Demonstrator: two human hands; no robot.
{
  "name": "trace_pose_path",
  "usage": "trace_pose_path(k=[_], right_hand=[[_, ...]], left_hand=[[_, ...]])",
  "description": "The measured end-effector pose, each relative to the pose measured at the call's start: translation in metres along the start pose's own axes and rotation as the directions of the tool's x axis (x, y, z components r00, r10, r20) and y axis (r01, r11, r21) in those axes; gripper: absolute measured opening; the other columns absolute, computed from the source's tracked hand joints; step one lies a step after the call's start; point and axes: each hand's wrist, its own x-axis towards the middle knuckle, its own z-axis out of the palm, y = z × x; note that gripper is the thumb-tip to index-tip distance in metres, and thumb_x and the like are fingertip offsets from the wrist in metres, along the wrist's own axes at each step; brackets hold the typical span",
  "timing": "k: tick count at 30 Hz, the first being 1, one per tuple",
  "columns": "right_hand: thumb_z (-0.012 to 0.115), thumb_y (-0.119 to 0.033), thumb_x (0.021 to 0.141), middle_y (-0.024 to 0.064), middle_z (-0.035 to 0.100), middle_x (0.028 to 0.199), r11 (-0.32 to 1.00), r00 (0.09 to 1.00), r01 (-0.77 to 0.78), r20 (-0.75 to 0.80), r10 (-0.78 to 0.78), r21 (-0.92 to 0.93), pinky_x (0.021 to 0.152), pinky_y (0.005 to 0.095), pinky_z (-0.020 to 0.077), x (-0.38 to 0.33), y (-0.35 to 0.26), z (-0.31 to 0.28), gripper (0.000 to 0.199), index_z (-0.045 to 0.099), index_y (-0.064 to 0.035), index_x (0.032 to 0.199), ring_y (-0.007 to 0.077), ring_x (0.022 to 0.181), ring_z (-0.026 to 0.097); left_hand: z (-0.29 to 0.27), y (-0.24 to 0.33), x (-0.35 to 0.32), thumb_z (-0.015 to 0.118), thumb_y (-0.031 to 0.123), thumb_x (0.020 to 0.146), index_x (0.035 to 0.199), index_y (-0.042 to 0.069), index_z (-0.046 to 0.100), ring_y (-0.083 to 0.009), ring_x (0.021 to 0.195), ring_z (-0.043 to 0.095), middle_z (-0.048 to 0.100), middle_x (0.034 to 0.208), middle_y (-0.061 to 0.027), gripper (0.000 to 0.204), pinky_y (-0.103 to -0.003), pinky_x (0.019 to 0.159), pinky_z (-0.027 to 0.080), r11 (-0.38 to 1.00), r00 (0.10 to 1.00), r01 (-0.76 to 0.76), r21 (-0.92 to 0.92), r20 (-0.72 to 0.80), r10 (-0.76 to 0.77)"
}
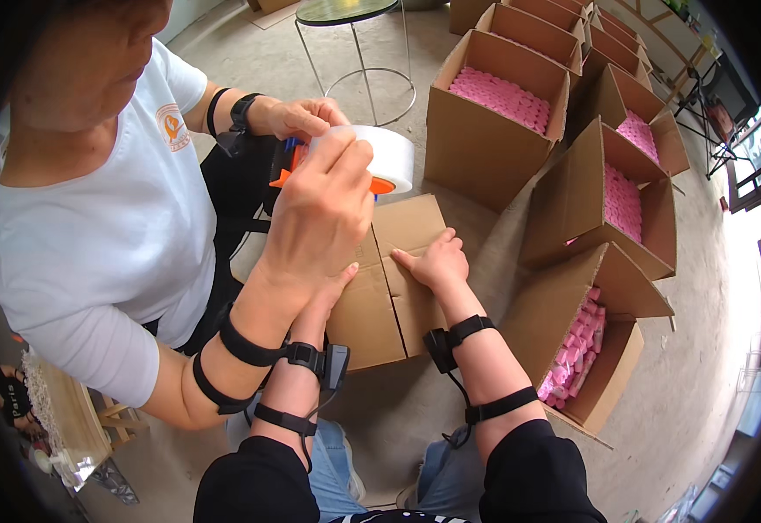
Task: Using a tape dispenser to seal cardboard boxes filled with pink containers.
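Observation:
A cardboard box (pixel 367 318) stands in front of me, its two top flaps meeting along a central seam. My right hand (pixel 437 260) presses on the right flap, thumb stretched toward the seam and fingers spread near the outer edge. My left hand (pixel 332 288) lies on the left flap with a digit stretched out; a co-worker's forearm hides much of it. Above the box's far left part, the co-worker's hands (pixel 324 196) hold a tape dispenser (pixel 382 186) with orange parts and a wide roll of pale tape (pixel 389 157).
Open cardboard boxes (pixel 494 118) filled with pink pieces stand in rows to the right. The nearest open box (pixel 550 322) leans close to my right forearm. A co-worker (pixel 110 218) is close on my left. A round table (pixel 346 10) stands at the back, a wooden bench (pixel 75 410) lower left.

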Motion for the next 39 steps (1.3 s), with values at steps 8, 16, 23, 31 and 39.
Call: trace_pose_path(k=[8,16,23,31,39], right_hand=[[0.075,-0.070,0.062,0.0213,0.053,0.123,1.000,1.000,-0.003,0.017,0.003,-0.016,0.086,0.0373,0.0537,-0.002,-0.005,-0.001,0.116,0.030,0.0083,0.135,0.0296,0.108,0.061],[0.074,-0.071,0.063,0.0216,0.053,0.124,1.000,1.000,0.002,0.016,-0.002,-0.007,0.085,0.0370,0.0540,-0.003,-0.005,-0.002,0.119,0.028,0.0091,0.138,0.0294,0.108,0.061],[0.074,-0.072,0.062,0.0217,0.052,0.124,1.000,1.000,-0.003,0.020,0.004,-0.014,0.085,0.0365,0.0542,0.000,-0.002,-0.001,0.120,0.027,0.0094,0.138,0.0293,0.107,0.062],[0.073,-0.072,0.063,0.0218,0.052,0.126,1.000,0.999,-0.007,0.038,0.008,-0.028,0.086,0.0364,0.0535,0.000,-0.002,-0.001,0.121,0.026,0.0096,0.139,0.0293,0.109,0.061],[0.072,-0.074,0.063,0.0240,0.053,0.124,1.000,1.000,-0.002,0.028,0.003,-0.031,0.085,0.0372,0.0541,-0.003,-0.006,-0.005,0.115,0.031,0.0096,0.132,0.0307,0.109,0.061]], left_hand=[[-0.002,-0.007,0.008,0.084,0.024,0.074,0.120,-0.007,0.038,-0.0284,0.103,0.062,0.058,0.117,-0.0233,0.072,-0.037,0.086,0.052,0.993,0.996,0.086,0.080,-0.035,-0.083],[-0.005,-0.007,0.008,0.083,0.021,0.075,0.127,-0.006,0.036,-0.0248,0.108,0.060,0.058,0.119,-0.0197,0.075,-0.035,0.090,0.050,0.996,1.000,0.002,0.087,-0.004,-0.002],[0.001,-0.024,0.019,0.084,0.020,0.073,0.127,-0.009,0.039,-0.0262,0.110,0.060,0.058,0.122,-0.0221,0.077,-0.034,0.094,0.047,0.993,0.995,0.081,0.080,-0.063,-0.076],[0.001,-0.022,0.018,0.087,0.025,0.070,0.116,-0.005,0.040,-0.0282,0.101,0.064,0.061,0.114,-0.0234,0.073,-0.037,0.086,0.053,0.990,0.992,0.115,0.084,-0.051,-0.111],[-0.001,-0.020,0.020,0.086,0.025,0.070,0.118,-0.005,0.039,-0.0286,0.102,0.064,0.061,0.115,-0.0233,0.074,-0.037,0.086,0.053,0.985,0.990,0.138,0.104,-0.046,-0.134]])
